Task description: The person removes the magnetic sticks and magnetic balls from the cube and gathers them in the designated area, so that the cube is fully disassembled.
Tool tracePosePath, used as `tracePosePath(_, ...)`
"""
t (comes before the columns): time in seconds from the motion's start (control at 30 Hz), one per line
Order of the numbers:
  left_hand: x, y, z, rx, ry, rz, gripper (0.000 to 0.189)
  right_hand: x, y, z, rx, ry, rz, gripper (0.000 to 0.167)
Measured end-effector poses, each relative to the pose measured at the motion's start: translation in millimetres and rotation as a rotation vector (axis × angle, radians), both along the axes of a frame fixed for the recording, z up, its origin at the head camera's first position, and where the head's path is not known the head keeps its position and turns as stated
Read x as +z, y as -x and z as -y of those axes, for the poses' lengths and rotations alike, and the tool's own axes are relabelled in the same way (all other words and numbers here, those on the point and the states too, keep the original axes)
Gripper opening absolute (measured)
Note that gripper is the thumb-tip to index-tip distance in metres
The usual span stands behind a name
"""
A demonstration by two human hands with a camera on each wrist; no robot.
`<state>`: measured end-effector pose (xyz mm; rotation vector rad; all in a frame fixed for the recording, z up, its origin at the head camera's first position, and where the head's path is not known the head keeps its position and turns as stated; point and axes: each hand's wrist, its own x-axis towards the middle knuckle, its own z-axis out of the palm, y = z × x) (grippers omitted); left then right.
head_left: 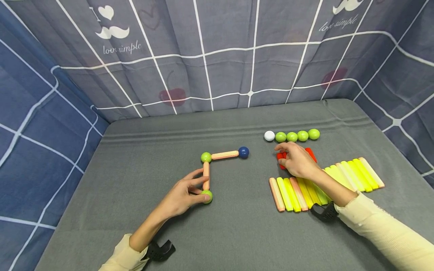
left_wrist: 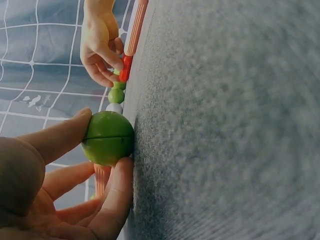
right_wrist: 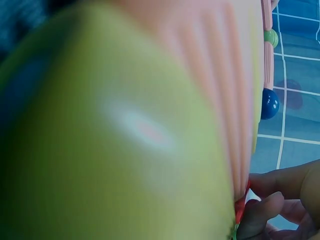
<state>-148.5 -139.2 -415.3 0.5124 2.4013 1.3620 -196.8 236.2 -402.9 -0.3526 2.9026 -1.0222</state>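
Observation:
On the cloth, a green ball [head_left: 206, 157] joins two pink ribbed sticks at a corner. One stick [head_left: 225, 155] runs right to a dark blue ball [head_left: 243, 152]; the other [head_left: 206, 177] comes down to a second green ball [left_wrist: 108, 138]. My left hand [head_left: 183, 194] pinches that lower ball between thumb and fingers, with other fingertips beside the upright stick. Over a group of short red pieces [head_left: 310, 154], my right hand [head_left: 300, 161] pinches one red piece [left_wrist: 126, 68] with thumb and fingertip. The hand partly hides the group.
Behind the right hand, a white ball [head_left: 269, 136] and several green balls [head_left: 303, 136] form a row. Rows of yellow and pink sticks [head_left: 277, 194] lie under and beside the right forearm. Grid-patterned curtains [head_left: 227, 75] enclose the back and sides of the grey cloth surface [head_left: 152, 150].

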Motion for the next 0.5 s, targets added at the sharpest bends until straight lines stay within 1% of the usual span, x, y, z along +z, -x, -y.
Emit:
tracePosePath(0.17,0.2,-1.3,-0.2,0.008,0.003,0.015,0.065,-0.6,-0.6,0.0,0.014,0.004,-0.030,0.031)
tracePosePath(0.27,0.1,-1.5,0.3,0.001,0.005,0.032,0.065,-1.2,-1.6,-0.1,0.023,0.003,-0.056,0.030)
tracePosePath(0.5,0.4,-0.7,-2.2,-0.033,0.047,0.016,0.061,-2.5,-2.2,-1.2,0.037,0.003,-0.078,0.028)
